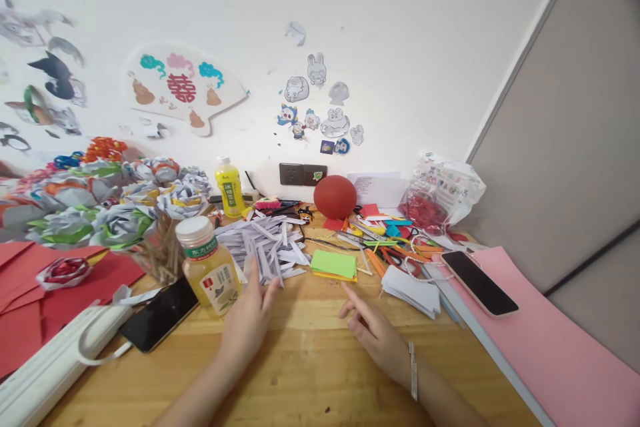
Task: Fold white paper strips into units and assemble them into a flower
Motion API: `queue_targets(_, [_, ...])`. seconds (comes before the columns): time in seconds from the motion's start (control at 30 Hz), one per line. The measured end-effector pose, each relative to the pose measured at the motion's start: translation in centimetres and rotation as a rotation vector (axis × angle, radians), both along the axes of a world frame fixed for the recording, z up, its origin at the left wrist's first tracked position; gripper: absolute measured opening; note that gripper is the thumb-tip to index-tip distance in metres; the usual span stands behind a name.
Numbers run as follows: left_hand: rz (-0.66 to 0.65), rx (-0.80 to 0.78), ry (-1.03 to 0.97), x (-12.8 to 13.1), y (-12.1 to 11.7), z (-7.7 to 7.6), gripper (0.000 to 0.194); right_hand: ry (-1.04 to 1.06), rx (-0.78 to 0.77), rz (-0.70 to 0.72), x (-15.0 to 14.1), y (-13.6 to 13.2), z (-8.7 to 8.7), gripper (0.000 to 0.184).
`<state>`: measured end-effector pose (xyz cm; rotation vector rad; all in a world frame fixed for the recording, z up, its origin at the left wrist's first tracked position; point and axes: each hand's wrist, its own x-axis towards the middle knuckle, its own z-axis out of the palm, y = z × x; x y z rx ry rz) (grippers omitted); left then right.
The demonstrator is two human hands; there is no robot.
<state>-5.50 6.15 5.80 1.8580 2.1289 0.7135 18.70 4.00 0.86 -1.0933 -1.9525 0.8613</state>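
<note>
My left hand (251, 312) hovers over the wooden table with the index finger and thumb apart, holding nothing. Just beyond it lies a heap of folded white paper strips (267, 243), and a bottle of yellow drink (213, 273) stands to its left. My right hand (371, 323) has its index finger stretched out and the other fingers partly curled, with nothing in it. Its fingertip is near a stack of green and yellow paper slips (334, 265). To its right is a stack of white paper slips (411, 290).
Paper flowers (125, 223) fill the left, beside red paper (20, 300), a dark phone (161, 315) and a power strip (65, 360). A red balloon (335, 197), scissors, pens and a plastic bag (433, 197) crowd the back. Another phone (480, 283) rests on pink paper (555, 327).
</note>
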Motion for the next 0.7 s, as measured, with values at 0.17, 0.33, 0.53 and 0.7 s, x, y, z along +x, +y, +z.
queue_targets(0.17, [-0.136, -0.134, 0.212, 1.4, -0.7, -0.4, 0.056, -0.130, 0.178, -0.185, 0.9, 0.6, 0.6, 0.043])
queue_targets(0.33, [-0.224, -0.167, 0.243, 0.8, -0.4, -1.1, 0.043, -0.427, 0.402, -0.665, 4.8, 2.0, 2.3, 0.036])
queue_targets(0.53, [-0.254, 0.020, 0.244, 0.1, -0.1, -2.3, 0.045, -0.832, 0.319, -0.756, 8.0, 2.3, 2.4, 0.010])
queue_targets(0.7, [-0.270, -0.013, 0.244, 0.1, -0.1, -2.4, 0.046, -0.849, 0.335, -0.665, 8.2, 2.2, 2.3, 0.023])
